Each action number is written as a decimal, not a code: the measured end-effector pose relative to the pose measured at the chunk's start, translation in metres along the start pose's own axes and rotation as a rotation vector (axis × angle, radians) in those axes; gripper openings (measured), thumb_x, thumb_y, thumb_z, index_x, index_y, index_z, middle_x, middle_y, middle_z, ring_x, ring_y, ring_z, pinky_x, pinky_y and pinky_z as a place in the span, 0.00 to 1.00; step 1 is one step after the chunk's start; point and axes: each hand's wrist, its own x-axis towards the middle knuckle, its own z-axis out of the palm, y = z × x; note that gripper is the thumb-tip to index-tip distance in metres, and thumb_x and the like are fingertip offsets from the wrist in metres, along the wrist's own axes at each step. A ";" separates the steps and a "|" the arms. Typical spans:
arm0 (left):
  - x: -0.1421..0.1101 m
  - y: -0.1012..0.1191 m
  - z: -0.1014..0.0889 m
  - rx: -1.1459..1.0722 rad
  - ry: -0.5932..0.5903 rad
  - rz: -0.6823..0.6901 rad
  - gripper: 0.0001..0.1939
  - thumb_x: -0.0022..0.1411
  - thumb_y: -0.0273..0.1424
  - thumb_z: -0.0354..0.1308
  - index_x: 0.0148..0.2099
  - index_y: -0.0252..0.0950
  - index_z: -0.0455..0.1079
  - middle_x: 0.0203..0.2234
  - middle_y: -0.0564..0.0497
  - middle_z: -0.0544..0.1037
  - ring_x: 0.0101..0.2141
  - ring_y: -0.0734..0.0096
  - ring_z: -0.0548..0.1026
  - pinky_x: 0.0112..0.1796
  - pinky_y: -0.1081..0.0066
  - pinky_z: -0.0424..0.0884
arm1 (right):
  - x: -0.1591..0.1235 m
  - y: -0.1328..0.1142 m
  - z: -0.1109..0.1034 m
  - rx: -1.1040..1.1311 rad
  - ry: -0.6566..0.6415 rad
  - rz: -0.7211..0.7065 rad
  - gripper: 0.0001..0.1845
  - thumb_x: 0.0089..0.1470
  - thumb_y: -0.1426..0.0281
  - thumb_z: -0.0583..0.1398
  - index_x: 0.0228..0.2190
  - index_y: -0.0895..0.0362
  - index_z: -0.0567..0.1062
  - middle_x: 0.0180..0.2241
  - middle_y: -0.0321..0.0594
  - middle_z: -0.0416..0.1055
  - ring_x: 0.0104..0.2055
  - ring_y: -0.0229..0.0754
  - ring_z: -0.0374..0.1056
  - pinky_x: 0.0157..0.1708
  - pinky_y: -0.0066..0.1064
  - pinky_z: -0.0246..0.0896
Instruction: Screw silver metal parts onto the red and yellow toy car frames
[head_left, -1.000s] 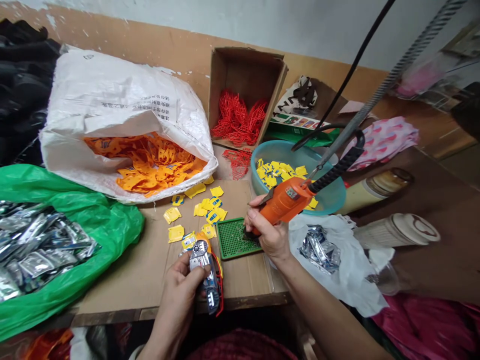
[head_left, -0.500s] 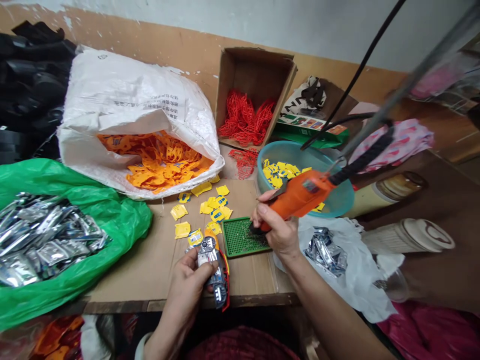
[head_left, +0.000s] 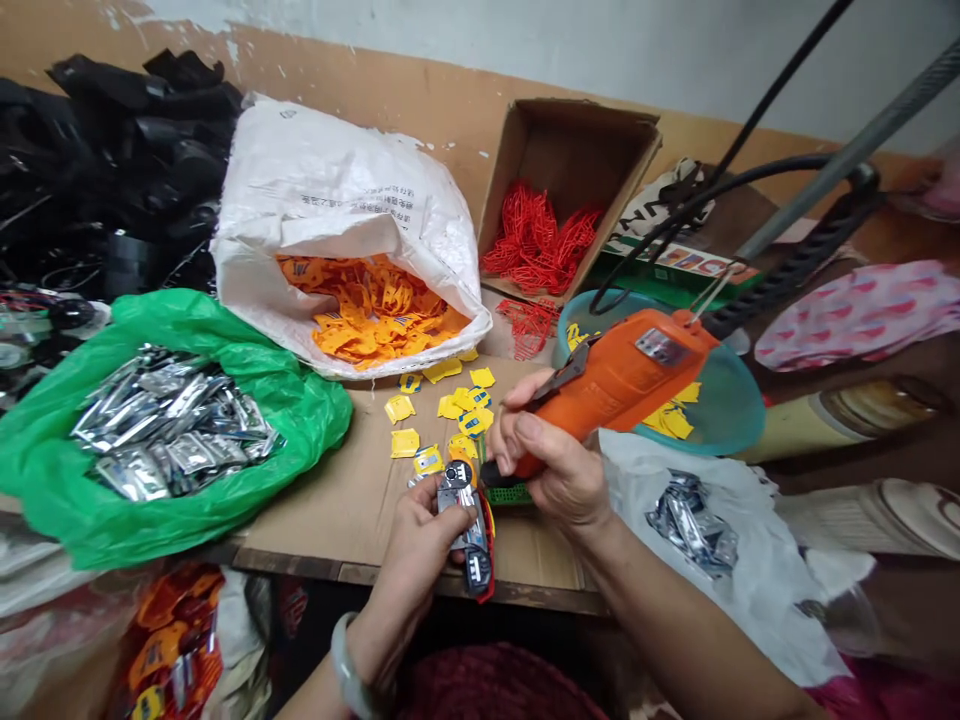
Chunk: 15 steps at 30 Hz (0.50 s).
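My left hand (head_left: 416, 540) is closed around a toy car (head_left: 475, 550), its grey underside facing up and red and yellow parts along its right side. The thumb presses on the grey base. An orange electric screwdriver (head_left: 622, 375) is in my right hand (head_left: 566, 475), tilted with its black nose down toward the left. That nose is just above and right of the car; its bit does not show clearly. Under the right hand lies a green perforated tray (head_left: 510, 494), mostly hidden. Several yellow panels (head_left: 405, 443) with blue marks lie on the cardboard beyond my left hand.
A green bag (head_left: 315, 425) of silvery packets is on the left. Behind stand a white sack (head_left: 337, 170) of orange parts and a carton (head_left: 645, 125) of red frames. A teal basin (head_left: 739, 410) holds yellow panels. The screwdriver's cable (head_left: 795, 235) rises at upper right.
The camera view has turned left, so most things appear farther right. My right hand has raised the screwdriver from the green tray and brought it closer to the car. Both holds are unchanged.
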 end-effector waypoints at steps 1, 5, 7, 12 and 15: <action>0.000 0.000 0.000 0.001 -0.004 0.000 0.14 0.42 0.32 0.64 0.35 0.34 0.72 0.17 0.58 0.73 0.15 0.77 0.65 0.15 0.77 0.62 | 0.000 0.002 0.000 0.001 -0.005 0.002 0.12 0.54 0.65 0.67 0.38 0.52 0.71 0.18 0.26 0.65 0.17 0.34 0.62 0.23 0.29 0.62; 0.000 -0.001 0.000 0.010 -0.007 0.008 0.15 0.43 0.32 0.64 0.36 0.34 0.72 0.18 0.57 0.73 0.16 0.75 0.66 0.15 0.77 0.62 | 0.001 0.005 0.000 -0.016 -0.016 0.010 0.12 0.54 0.64 0.67 0.38 0.52 0.71 0.18 0.26 0.64 0.17 0.34 0.61 0.22 0.28 0.61; -0.001 -0.001 0.000 0.015 -0.002 0.011 0.16 0.42 0.32 0.64 0.36 0.34 0.72 0.18 0.57 0.74 0.16 0.75 0.67 0.15 0.77 0.63 | 0.002 0.006 0.000 -0.027 -0.017 0.013 0.12 0.54 0.64 0.67 0.38 0.52 0.71 0.18 0.26 0.64 0.17 0.34 0.61 0.22 0.28 0.61; 0.000 -0.001 0.000 0.008 -0.004 0.016 0.16 0.42 0.32 0.63 0.36 0.33 0.72 0.18 0.57 0.74 0.16 0.76 0.66 0.15 0.76 0.63 | 0.001 0.008 0.000 -0.029 -0.054 0.007 0.11 0.56 0.66 0.66 0.39 0.53 0.71 0.19 0.25 0.65 0.18 0.34 0.63 0.24 0.29 0.63; 0.000 -0.001 0.000 0.011 -0.002 0.019 0.15 0.42 0.33 0.64 0.35 0.34 0.72 0.18 0.57 0.73 0.16 0.76 0.66 0.15 0.76 0.62 | 0.000 0.008 0.000 -0.061 -0.055 0.026 0.11 0.56 0.65 0.66 0.39 0.53 0.71 0.19 0.25 0.66 0.18 0.34 0.63 0.23 0.28 0.62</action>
